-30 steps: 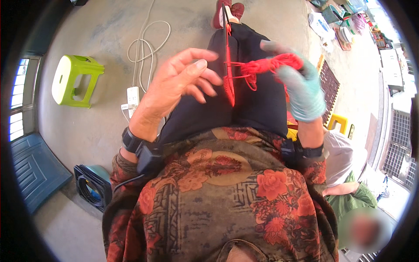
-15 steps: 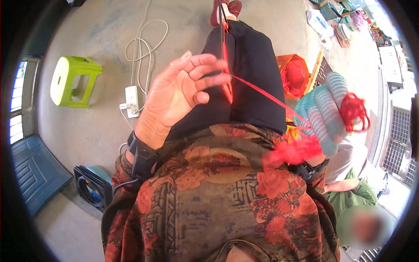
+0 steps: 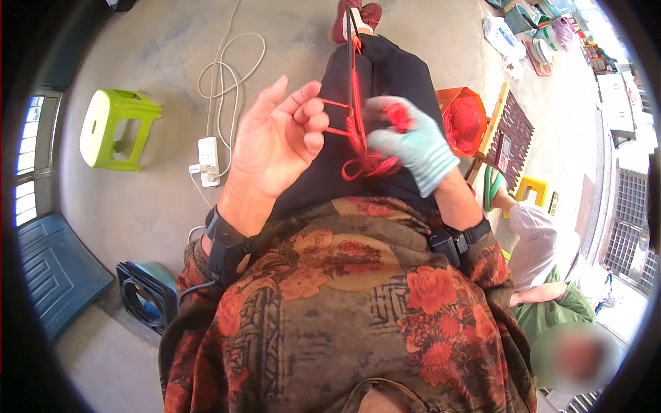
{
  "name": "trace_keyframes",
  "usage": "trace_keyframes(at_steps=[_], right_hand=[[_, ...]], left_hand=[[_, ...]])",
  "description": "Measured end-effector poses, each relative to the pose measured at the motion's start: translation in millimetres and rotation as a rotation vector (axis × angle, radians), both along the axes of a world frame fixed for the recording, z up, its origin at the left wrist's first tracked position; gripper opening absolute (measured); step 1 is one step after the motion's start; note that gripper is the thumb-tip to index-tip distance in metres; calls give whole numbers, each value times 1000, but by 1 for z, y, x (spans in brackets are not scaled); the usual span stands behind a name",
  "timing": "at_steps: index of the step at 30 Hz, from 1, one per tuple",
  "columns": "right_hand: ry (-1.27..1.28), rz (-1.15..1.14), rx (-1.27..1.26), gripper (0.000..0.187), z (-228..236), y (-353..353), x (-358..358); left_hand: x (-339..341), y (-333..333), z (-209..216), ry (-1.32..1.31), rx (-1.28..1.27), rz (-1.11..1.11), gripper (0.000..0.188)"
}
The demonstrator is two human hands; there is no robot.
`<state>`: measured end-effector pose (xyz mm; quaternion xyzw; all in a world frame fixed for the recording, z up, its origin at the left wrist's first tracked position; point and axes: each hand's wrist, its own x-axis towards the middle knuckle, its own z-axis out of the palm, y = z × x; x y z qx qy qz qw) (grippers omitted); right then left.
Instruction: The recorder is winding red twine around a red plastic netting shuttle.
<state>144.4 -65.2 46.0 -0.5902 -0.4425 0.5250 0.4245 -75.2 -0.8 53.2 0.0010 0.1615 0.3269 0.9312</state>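
Note:
My bare left hand (image 3: pixel 272 151) is palm up with its fingers curled. Two strands of a red cord (image 3: pixel 337 131) stretch from those fingers to red braided cordwork (image 3: pixel 356 134) over my lap. A thin black strap or rod (image 3: pixel 349 58) runs beside the cordwork from near my shoes. Just right of it is my right hand (image 3: pixel 420 151), in a teal and white striped glove, closed around a small red bundle of cord (image 3: pixel 397 117); its fingertips are blurred. Loose red loops (image 3: pixel 368 167) hang below the cordwork, against my dark trousers.
An orange bag with red material (image 3: pixel 465 120) stands right of my knees, beside a slatted brown board (image 3: pixel 513 131). Another person (image 3: pixel 544 255) sits at the right. On the left are a green stool (image 3: pixel 117 131), a white power strip (image 3: pixel 208 158) and its looped cable.
My gloved right hand has come in from the far right to the cordwork at my lap, bringing the red bundle. My left hand's fingers have curled in, with cord strands now stretched from them.

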Motion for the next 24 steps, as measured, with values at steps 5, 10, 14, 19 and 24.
trace_keyframes(at_steps=[5, 10, 14, 19, 24], right_hand=[[-422, 251, 11, 60, -24, 3, -23], [-384, 287, 6, 51, -29, 4, -25], [333, 82, 8, 25, -15, 9, 11], [694, -916, 174, 22, -16, 13, 135], [264, -693, 132, 33, 26, 4, 152]], left_hand=[[-23, -18, -26, 269, 114, -21, 23], [-38, -35, -17, 612, 443, -233, 14], [-36, -39, -7, 654, 471, -292, 18], [-37, -31, -6, 490, 333, -335, 19], [-32, -24, 14, 124, 470, -196, 19]])
